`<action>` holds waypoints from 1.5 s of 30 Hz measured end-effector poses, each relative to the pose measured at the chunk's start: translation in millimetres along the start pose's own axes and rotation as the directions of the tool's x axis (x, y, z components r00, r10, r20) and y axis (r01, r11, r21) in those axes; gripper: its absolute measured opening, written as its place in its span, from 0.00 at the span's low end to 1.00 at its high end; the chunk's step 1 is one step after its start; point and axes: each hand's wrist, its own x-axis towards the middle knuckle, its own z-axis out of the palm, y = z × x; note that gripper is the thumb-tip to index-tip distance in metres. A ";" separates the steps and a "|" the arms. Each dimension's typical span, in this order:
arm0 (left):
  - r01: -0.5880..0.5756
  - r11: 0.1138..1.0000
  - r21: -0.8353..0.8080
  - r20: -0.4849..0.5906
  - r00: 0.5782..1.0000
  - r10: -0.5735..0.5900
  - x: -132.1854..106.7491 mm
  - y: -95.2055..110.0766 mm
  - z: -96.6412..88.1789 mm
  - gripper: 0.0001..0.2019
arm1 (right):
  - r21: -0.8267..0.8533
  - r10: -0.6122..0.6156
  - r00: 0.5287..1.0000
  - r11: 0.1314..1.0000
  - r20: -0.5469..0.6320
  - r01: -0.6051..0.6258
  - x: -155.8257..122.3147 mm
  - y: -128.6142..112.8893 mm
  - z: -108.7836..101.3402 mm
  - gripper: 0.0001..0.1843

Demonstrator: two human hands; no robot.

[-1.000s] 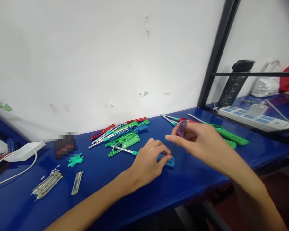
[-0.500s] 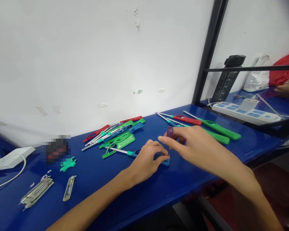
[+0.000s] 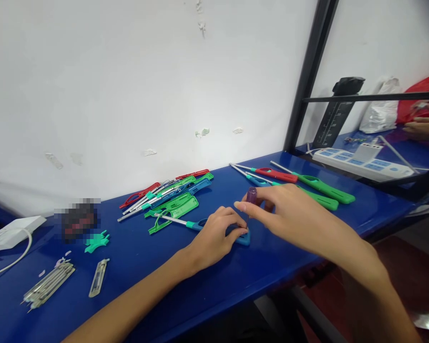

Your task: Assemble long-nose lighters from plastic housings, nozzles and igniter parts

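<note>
My left hand [image 3: 218, 237] is closed around the handle of a blue long-nosed lighter [image 3: 245, 238], holding it down on the table. The lighter's metal tube and teal collar [image 3: 191, 225] point left from under my fingers. In my right hand [image 3: 279, 206] a screwdriver with a dark purple handle [image 3: 251, 195] stands nearly upright, gripped between thumb and fingers. It is over the handle end of the blue lighter; my fingers hide where its tip is. Just left of the lighter lie green handle shells [image 3: 180, 208], near a pile of metal tubes and blue shells [image 3: 168, 194].
Assembled lighters, such as a red one [image 3: 277, 174] and a green one [image 3: 325, 188], lie at the right. Clear fuel tanks [image 3: 50, 285], a single tank [image 3: 98, 278] and teal pieces [image 3: 97, 241] sit at the left. Beyond a black frame [image 3: 303, 90] are a power strip [image 3: 361, 163] and another person's hands [image 3: 425, 125].
The view has shifted slightly, so the table things appear a little further left and up. Both my hands keep nearly the same pose. The other person's hands at the far right have moved.
</note>
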 end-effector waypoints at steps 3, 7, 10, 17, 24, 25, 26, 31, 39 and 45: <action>-0.017 1.000 0.001 -0.005 1.000 0.017 -1.1 -0.8 -0.7 0.09 | 0.000 0.030 0.999 1.000 0.033 -0.030 0.4 -2.8 -4.3 0.27; -0.040 0.999 0.010 -0.004 0.999 0.040 -1.9 -1.9 -1.4 0.09 | 0.012 0.077 0.995 0.997 0.071 -0.078 1.0 -6.3 -9.6 0.27; -0.056 0.998 0.018 0.004 0.998 0.056 -2.0 -1.0 -2.4 0.09 | 0.019 0.092 0.992 0.995 0.088 -0.094 1.2 -7.4 -11.5 0.28; -0.075 0.997 0.027 0.011 0.997 0.075 -2.7 0.8 -2.9 0.08 | -0.004 0.093 0.991 0.996 0.097 -0.093 -1.2 -5.5 -10.9 0.26; -0.091 0.996 0.019 0.019 0.996 0.091 -1.2 -2.7 -1.1 0.08 | -0.022 0.120 0.988 0.993 0.096 -0.118 -1.6 -2.1 -12.0 0.24; -0.093 0.996 0.016 0.019 0.995 0.093 -1.1 -2.7 -1.1 0.08 | -0.024 0.116 0.988 0.993 0.097 -0.115 -1.3 -1.8 -11.8 0.24; -0.095 0.995 0.014 0.020 0.995 0.095 -1.2 -2.6 -1.2 0.08 | -0.027 0.113 0.989 0.993 0.098 -0.111 -0.9 -1.5 -11.3 0.23; -0.097 0.995 0.006 0.009 0.995 0.097 -3.5 -0.7 -2.5 0.09 | -0.035 0.106 0.989 0.994 0.105 -0.103 0.9 0.5 -8.4 0.23; -0.074 0.997 -0.014 -0.065 0.995 0.073 -7.7 5.1 1.4 0.09 | -0.014 0.116 0.983 0.993 0.140 -0.115 3.9 3.6 -11.2 0.23; -0.059 0.998 -0.029 -0.089 0.994 0.056 -4.9 -3.1 11.0 0.10 | 0.067 0.069 0.990 0.995 0.127 -0.078 3.6 1.1 -12.0 0.18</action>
